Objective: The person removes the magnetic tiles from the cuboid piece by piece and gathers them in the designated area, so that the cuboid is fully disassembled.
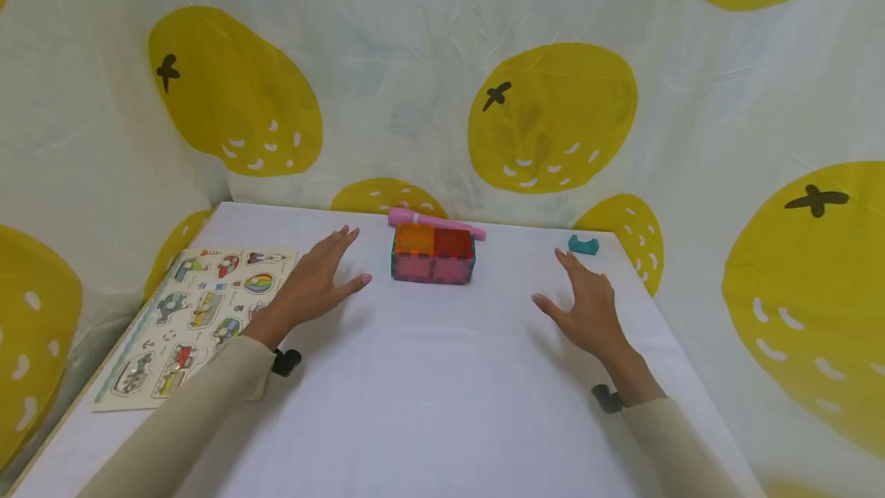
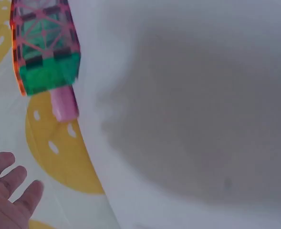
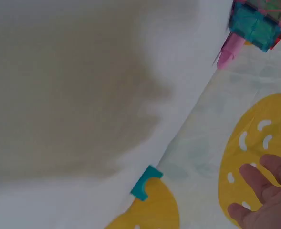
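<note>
In the head view my left hand (image 1: 311,279) hovers over the table with spread fingers, near the right edge of a picture puzzle board (image 1: 148,310). Nothing is in its grasp. My right hand (image 1: 588,310) is also held above the table, fingers apart and holding nothing, just in front of a small teal notched block (image 1: 584,245). Between the hands, toward the back, stands a box of translucent magnetic tiles (image 1: 433,269), with orange and red on top and pink at the front. Behind it lies a pink stick-like object (image 1: 435,221), partly hidden by the box.
The white table (image 1: 442,390) ends at the back against a hanging curtain (image 1: 387,98) printed with yellow fruit. The same cloth hangs along both sides. A dark wrist strap piece (image 1: 286,362) shows beneath the left wrist, another (image 1: 607,398) beneath the right.
</note>
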`<state>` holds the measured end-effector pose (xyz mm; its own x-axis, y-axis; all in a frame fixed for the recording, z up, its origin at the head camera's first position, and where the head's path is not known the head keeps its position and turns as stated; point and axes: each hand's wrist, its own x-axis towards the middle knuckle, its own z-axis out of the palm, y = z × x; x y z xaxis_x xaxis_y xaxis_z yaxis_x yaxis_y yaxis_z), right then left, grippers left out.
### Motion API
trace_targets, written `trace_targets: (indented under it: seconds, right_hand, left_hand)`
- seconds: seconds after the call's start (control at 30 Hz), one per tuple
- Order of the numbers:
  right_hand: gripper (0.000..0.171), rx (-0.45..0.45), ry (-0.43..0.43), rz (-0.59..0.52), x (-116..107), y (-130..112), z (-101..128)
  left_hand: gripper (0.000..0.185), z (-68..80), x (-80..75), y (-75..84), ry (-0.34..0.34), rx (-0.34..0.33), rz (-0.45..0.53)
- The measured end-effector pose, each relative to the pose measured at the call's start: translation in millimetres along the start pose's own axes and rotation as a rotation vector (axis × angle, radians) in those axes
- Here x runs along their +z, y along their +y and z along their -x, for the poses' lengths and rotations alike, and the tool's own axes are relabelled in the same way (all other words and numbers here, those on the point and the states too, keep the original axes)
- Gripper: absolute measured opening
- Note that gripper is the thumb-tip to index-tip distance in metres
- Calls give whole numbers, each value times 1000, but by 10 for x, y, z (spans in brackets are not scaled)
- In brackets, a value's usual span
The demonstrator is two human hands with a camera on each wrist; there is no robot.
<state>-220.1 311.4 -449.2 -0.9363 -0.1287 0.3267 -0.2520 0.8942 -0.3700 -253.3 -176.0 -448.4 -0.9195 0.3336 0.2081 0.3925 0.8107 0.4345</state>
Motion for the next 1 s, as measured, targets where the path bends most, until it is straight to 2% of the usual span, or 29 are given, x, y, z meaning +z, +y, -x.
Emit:
trace_targets:
  seconds: [0.07,0.23,0.4,0.53,0.73,0.83,1.0]
  right_hand:
    - [93,6,-31,-69,73,-94,-69]
    - [91,86,-142,-225,249,-320,-252]
    - [88,122,-226,-340,446,-449,-490]
    - [85,123,-257,-419,566,-485,-695]
    - [84,115,-340,-508,679,-507,-962]
    - [84,90,-382,-541,720,-500,-1074]
    - [80,27,-455,-599,748,-460,-1211]
  left_hand:
    - [92,-97,64,70,-26,-14,60]
    - [92,-369,245,159,-57,-27,167]
    - [94,-585,372,133,-84,-50,227]
    - [96,-713,404,78,-110,-71,282]
    - [95,-846,426,20,-187,-140,437]
    - [94,-886,440,28,-212,-131,502]
    - [87,-941,469,70,-211,-80,540]
